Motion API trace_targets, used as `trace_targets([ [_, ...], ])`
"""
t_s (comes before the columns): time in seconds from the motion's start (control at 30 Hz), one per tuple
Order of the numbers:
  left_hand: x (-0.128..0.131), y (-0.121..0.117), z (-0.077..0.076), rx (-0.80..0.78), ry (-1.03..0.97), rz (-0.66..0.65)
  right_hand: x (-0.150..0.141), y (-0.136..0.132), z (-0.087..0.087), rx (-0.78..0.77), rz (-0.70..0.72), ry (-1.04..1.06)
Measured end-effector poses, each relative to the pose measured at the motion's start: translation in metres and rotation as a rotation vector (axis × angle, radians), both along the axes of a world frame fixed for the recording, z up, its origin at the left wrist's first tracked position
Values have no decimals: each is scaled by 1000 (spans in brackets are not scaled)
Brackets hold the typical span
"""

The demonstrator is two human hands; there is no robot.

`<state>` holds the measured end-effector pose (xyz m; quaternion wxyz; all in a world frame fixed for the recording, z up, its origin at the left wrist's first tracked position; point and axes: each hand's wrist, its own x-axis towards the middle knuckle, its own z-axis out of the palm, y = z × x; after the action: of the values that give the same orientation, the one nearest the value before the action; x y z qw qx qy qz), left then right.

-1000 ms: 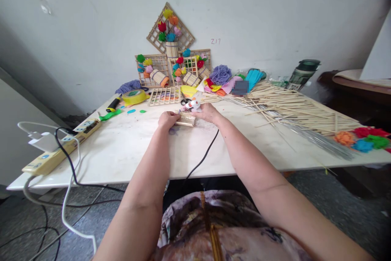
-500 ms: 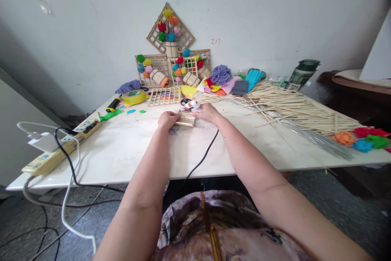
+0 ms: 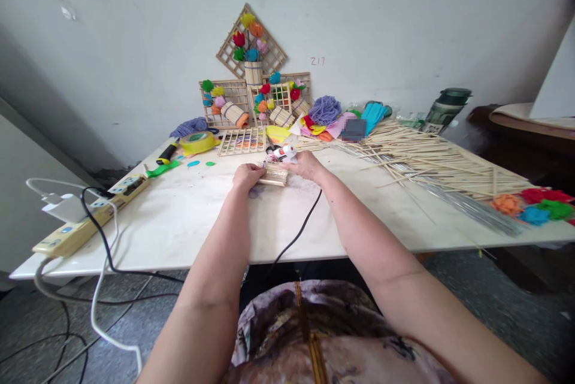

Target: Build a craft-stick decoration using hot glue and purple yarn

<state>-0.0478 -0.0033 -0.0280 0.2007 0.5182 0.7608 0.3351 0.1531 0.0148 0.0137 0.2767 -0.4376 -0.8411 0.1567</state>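
Nearest, patterned clothing [image 3: 359, 354] filled the bottom of the view, its lower part cut off, with both forearms reaching over the near edge of the table [image 3: 179, 216]. White tabletop ran between that edge and the hands. A black cord [image 3: 299, 228] crossed it between the forearms and passed out of sight by the right wrist. On the left, a power strip [image 3: 58, 244] lay along the side edge, with a white cable [image 3: 96, 306] hanging to the speckled floor [image 3: 108, 336]; on the right, cloth-like flowers [image 3: 507, 204] sat near the corner.

Mid-table, the left hand [image 3: 248, 177] gripped the left end of a small stick bundle [image 3: 275, 175], its fingers covering that end. The right hand [image 3: 308, 165] was closed around a white glue gun [image 3: 286, 153] just beyond the bundle; the palm hid the handle, and the nozzle was hard to make out. Dark scissors [image 3: 271, 148] showed only partly behind the gun.

Loose sticks [image 3: 431, 156] spread across the right side, while yellow tape [image 3: 197, 143] lay to the left. Farther back, lattice panels with flowers [image 3: 251, 42] leaned at the pale, marked wall [image 3: 381, 24]; a pixelated patch obscured something beside the purple yarn [image 3: 324, 110].
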Motion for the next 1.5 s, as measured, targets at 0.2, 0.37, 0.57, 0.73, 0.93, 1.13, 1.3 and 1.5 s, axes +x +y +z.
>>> trace_targets([
  [0.2,-1,1,-1,-11,9,1,-2,2,-3,-13,1,-21],
  [0.37,-1,1,-1,-9,23,-4,-4,2,-3,14,-19,-85],
  [0.57,4,-3,5,-27,93,15,-4,2,-4,47,-55,-97],
  [0.73,8,-8,15,-16,183,83,-4,-1,-3,44,-27,0],
  [0.93,10,-7,14,25,208,129,-4,-4,-1,36,-37,40],
  [1.13,12,-9,14,72,248,150,-6,-5,-2,79,-35,43],
  [1.3,14,-10,13,84,262,160,-10,-8,-4,74,-54,-8],
  [1.5,15,-11,12,103,242,170,-16,-11,-6,102,-81,-72],
])
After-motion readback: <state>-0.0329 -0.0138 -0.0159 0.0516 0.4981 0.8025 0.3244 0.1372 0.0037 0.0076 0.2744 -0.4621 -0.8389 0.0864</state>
